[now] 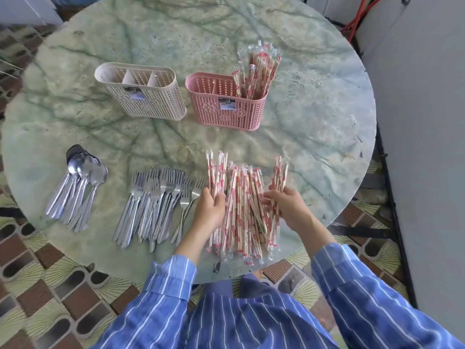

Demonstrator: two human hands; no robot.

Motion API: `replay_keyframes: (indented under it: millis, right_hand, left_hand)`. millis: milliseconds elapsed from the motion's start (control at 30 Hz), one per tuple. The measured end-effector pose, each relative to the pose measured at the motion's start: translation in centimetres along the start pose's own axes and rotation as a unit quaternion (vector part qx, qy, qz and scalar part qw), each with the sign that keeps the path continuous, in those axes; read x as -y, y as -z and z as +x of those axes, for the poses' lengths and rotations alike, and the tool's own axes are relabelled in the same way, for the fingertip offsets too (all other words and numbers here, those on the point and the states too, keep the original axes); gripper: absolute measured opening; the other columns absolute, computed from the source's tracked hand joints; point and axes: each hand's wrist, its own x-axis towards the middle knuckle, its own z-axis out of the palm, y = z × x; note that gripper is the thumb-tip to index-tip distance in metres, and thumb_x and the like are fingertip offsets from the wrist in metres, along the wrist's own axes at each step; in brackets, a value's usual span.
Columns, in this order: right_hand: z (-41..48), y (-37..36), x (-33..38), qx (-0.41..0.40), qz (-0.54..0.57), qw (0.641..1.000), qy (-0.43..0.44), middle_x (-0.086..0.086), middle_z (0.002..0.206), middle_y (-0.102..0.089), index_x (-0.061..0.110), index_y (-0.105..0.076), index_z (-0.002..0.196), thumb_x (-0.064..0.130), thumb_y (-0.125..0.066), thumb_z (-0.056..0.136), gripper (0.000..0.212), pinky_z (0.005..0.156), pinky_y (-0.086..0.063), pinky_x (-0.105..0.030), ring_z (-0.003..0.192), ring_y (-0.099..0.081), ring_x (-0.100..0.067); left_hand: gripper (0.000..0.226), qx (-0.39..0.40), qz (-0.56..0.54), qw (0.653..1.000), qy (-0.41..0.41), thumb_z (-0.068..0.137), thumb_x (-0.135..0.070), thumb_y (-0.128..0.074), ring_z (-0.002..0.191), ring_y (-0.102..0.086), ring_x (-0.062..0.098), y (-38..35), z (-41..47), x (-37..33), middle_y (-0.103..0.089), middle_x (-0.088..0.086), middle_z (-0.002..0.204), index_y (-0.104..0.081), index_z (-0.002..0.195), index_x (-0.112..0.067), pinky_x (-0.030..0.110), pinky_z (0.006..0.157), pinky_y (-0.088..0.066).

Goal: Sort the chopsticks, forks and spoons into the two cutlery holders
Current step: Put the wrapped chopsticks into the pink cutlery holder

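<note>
A heap of wrapped chopsticks [242,210] lies at the table's near edge. My left hand [209,210] grips a small bunch of chopsticks [216,172] raised at the heap's left side. My right hand [289,206] grips another bunch of chopsticks [279,172] at the heap's right. The pink holder [224,109] has several wrapped chopsticks [256,71] standing in its right compartment. The cream holder [143,96] stands to its left with nothing in it. Forks [156,200] lie left of the heap. Spoons [78,182] lie further left.
The round green marble table [176,41] has open surface behind and to the right of the holders. A grey wall panel [427,122] stands at the right. Red cables [359,16] hang at the back right. Patterned tile floor [50,285] surrounds the table.
</note>
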Motion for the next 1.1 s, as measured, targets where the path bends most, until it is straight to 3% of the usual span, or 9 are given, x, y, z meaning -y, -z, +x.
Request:
replay_keyframes:
  millis: [133, 267, 367, 467, 633, 733, 800, 967, 1100]
  right_hand:
    - [0.2, 1.0, 1.5, 0.07, 0.114, 0.991, 0.013, -0.018, 0.099, -0.066, 0.006, -0.046, 0.115, 0.003, -0.047, 0.098, 0.017, 0.085, -0.055, -0.044, 0.085, -0.067, -0.028]
    - [0.9, 1.7, 3.6, 0.114, 0.191, 0.973, 0.055, -0.015, 0.104, -0.071, 0.0, -0.049, 0.122, 0.008, -0.049, 0.098, 0.025, 0.086, -0.056, -0.043, 0.09, -0.07, -0.026]
    - [1.4, 1.6, 6.7, 0.109, 0.204, 0.965, 0.122, -0.015, 0.114, -0.067, 0.002, -0.049, 0.119, 0.012, -0.041, 0.102, 0.021, 0.086, -0.057, -0.039, 0.098, -0.069, -0.024]
    - [1.3, 1.2, 11.2, 0.074, 0.215, 0.951, 0.211, -0.014, 0.122, -0.063, 0.007, -0.05, 0.112, 0.014, -0.038, 0.103, 0.016, 0.094, -0.052, -0.04, 0.107, -0.065, -0.022]
    - [1.6, 0.0, 18.6, -0.01, 0.246, 0.917, 0.312, 0.0, 0.116, -0.065, 0.019, -0.049, 0.104, 0.019, -0.041, 0.104, 0.008, 0.086, -0.053, -0.028, 0.115, -0.061, -0.014]
    - [2.7, -0.7, 21.2, -0.041, 0.257, 0.903, 0.342, 0.004, 0.118, -0.065, 0.023, -0.049, 0.102, 0.021, -0.042, 0.103, 0.007, 0.081, -0.049, -0.026, 0.109, -0.062, -0.008]
    - [3.5, -1.2, 22.1, -0.051, 0.264, 0.897, 0.35, 0.003, 0.122, -0.063, 0.022, -0.048, 0.103, 0.021, -0.041, 0.104, 0.007, 0.084, -0.05, -0.028, 0.108, -0.061, -0.006]
    - [5.1, -2.6, 22.7, -0.034, 0.29, 0.89, 0.35, 0.003, 0.134, -0.057, 0.014, -0.042, 0.121, 0.023, -0.037, 0.105, 0.019, 0.103, -0.046, -0.038, 0.124, -0.053, -0.012]
    - [6.5, -3.9, 22.4, -0.05, 0.268, 0.892, 0.36, 0.01, 0.127, -0.061, 0.015, -0.043, 0.125, 0.025, -0.038, 0.104, 0.024, 0.112, -0.036, -0.048, 0.125, -0.052, -0.005]
  left_hand:
    - [0.073, 0.079, -0.067, 0.995, 0.013, 0.089, -0.052, -0.056, 0.128, -0.045, 0.019, 1.1, 0.8, -1.2, -0.045, 0.005, 0.144, -0.032, 0.143, -0.011, 0.038, 0.108, -0.035]
    - [0.018, 0.142, -0.224, 0.964, 0.009, 0.095, -0.011, -0.055, 0.094, -0.058, 0.008, 1.9, 0.8, -4.9, -0.062, 0.004, 0.103, -0.054, 0.113, -0.008, 0.011, 0.076, -0.046]
    - [0.022, 0.156, -0.306, 0.939, -0.034, 0.095, -0.007, -0.052, 0.087, -0.058, 0.005, 2.7, 1.6, -8.5, -0.061, 0.0, 0.098, -0.054, 0.117, -0.008, 0.023, 0.091, -0.045]
    - [0.016, 0.123, -0.361, 0.919, -0.097, 0.096, -0.006, -0.05, 0.089, -0.058, 0.013, 3.6, 3.1, -12.3, -0.062, 0.003, 0.094, -0.053, 0.111, -0.009, 0.036, 0.098, -0.043]
    - [0.016, -0.019, -0.4, 0.886, -0.233, 0.098, -0.001, -0.046, 0.077, -0.058, 0.01, 4.6, 7.7, -18.9, -0.058, 0.0, 0.092, -0.048, 0.101, -0.016, 0.028, 0.081, -0.049]
    - [0.017, -0.105, -0.391, 0.875, -0.265, 0.095, -0.013, -0.048, 0.089, -0.058, 0.016, 4.8, 10.3, -21.5, -0.057, 0.003, 0.102, -0.044, 0.11, -0.016, 0.033, 0.088, -0.048]
    - [0.022, -0.139, -0.387, 0.865, -0.287, 0.098, -0.01, -0.043, 0.093, -0.059, 0.013, 4.7, 10.9, -22.7, -0.056, 0.008, 0.109, -0.038, 0.119, -0.013, 0.024, 0.089, -0.047]
    - [0.033, -0.155, -0.327, 0.853, -0.377, 0.101, -0.006, -0.036, 0.128, -0.044, 0.002, 3.9, 11.7, -23.3, -0.048, 0.007, 0.14, -0.03, 0.134, -0.009, 0.012, 0.103, -0.03]
    - [0.038, -0.133, -0.311, 0.861, -0.38, 0.103, -0.005, -0.033, 0.132, -0.03, -0.013, 3.7, 13.5, -22.7, -0.033, 0.006, 0.153, -0.021, 0.137, -0.018, 0.004, 0.103, -0.023]
